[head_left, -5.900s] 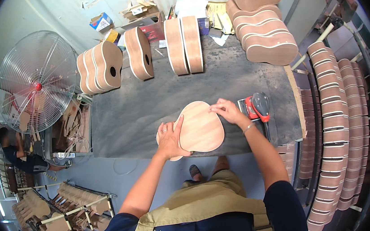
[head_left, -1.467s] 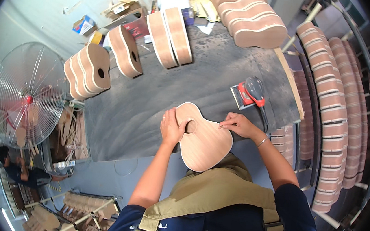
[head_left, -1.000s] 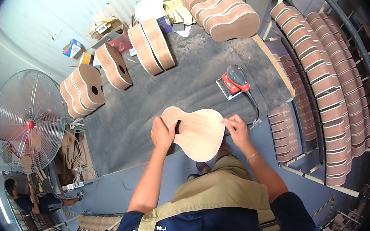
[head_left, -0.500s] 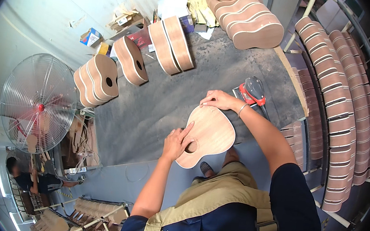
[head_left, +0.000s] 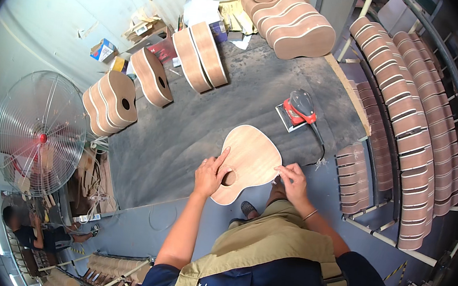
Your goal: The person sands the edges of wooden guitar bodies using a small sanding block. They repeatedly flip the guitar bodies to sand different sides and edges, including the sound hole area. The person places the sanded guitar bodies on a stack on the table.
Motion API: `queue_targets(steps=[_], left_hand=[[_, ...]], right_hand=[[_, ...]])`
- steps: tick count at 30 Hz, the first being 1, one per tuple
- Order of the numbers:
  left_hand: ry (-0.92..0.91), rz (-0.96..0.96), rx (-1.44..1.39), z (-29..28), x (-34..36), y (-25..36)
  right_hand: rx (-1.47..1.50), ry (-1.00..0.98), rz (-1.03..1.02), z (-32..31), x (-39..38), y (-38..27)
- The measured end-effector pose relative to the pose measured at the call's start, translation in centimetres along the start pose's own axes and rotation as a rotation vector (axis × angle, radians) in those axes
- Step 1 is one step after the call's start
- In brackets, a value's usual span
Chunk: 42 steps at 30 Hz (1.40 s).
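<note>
A pale wooden guitar body (head_left: 253, 154) with a round sound hole and light edge binding lies at the bench's near edge, partly overhanging it. My left hand (head_left: 210, 175) holds its left side near the waist, the index finger stretched along the top beside the hole. At the right edge of the body, the fingers of my right hand (head_left: 292, 181) are pinched together against the rim. Whatever is between those fingertips is too small to make out. A red and grey power sander (head_left: 299, 108) rests on the bench behind my right hand, its cord trailing over the edge.
Several more guitar bodies stand along the back of the dark bench (head_left: 185, 133), with a stack (head_left: 301, 36) at the far corner. A large wire fan (head_left: 42, 137) is at left. Racks of curved wooden parts (head_left: 402, 139) line the right. A person (head_left: 35, 234) sits at lower left.
My right hand has come from the far end of the guitar body round to its right edge. My left hand stays on the left side. The view has shifted slightly.
</note>
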<state>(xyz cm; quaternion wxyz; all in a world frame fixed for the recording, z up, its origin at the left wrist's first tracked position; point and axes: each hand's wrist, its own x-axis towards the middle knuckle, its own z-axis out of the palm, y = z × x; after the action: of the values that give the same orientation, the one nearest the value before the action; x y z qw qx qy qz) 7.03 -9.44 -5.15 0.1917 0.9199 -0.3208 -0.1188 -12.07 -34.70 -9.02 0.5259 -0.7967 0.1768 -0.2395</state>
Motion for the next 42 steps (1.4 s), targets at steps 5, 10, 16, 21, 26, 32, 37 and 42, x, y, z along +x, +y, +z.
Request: queue_targets(steps=[5, 10, 16, 21, 26, 32, 37, 42], left_hand=[[0.046, -0.107, -0.081, 0.8, -1.0, 0.2], [0.161, -0.194, -0.200, 2.5, -0.2, 1.8], [0.132, -0.259, -0.227, 3.8, -0.3, 1.7], [0.164, -0.257, -0.226, 4.3, -0.6, 1.9], [0.114, -0.287, -0.242, 3.8, -0.5, 2.1], [0.150, -0.265, -0.213, 4.2, -0.5, 1.8], [0.164, -0.264, -0.191, 4.6, -0.6, 1.6], [0.158, -0.226, -0.148, 4.7, -0.6, 1.7]], right_hand=[[-0.017, 0.095, -0.082, 2.3, 5.5, 1.5], [-0.048, -0.353, -0.095, 4.2, 17.4, 3.8], [0.033, -0.474, -0.103, 5.2, 20.3, 3.6], [0.044, -0.265, -0.029, 4.0, 13.5, 3.6], [0.068, -0.111, 0.050, 5.0, 6.9, 1.0], [0.150, -0.244, 0.045, 5.6, 2.2, -0.6], [0.153, -0.311, 0.072, 4.0, -0.5, -0.8], [0.158, -0.159, 0.066, 4.5, -4.7, -1.2]])
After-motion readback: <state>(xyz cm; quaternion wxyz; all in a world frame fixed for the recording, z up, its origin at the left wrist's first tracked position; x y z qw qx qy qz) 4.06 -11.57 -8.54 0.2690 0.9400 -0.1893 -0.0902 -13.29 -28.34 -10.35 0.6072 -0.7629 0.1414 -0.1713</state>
